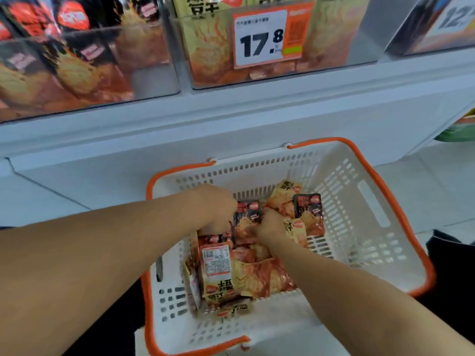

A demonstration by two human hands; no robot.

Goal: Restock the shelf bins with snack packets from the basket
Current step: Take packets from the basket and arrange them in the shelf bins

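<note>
A white basket [359,201] with an orange rim sits below the shelf and holds several snack packets. Both my hands are down inside it. My left hand [218,209] grips the left edge of a black packet [250,214] that stands upright among the others. My right hand [270,224] pinches the same packet from the right, fingers curled into the pile. Another black packet [308,206] and yellow packets [284,194] lie behind my right hand. More yellow and orange packets [231,273] fill the basket's near left part. Above, clear shelf bins [213,80] hold matching packets.
A price tag reading 17.8 [262,37] hangs on the middle bin. The left bin [90,60] holds black packets. A white shelf ledge [231,119] runs between bins and basket. Another bin [431,27] is at the upper right. The basket's right half shows bare floor.
</note>
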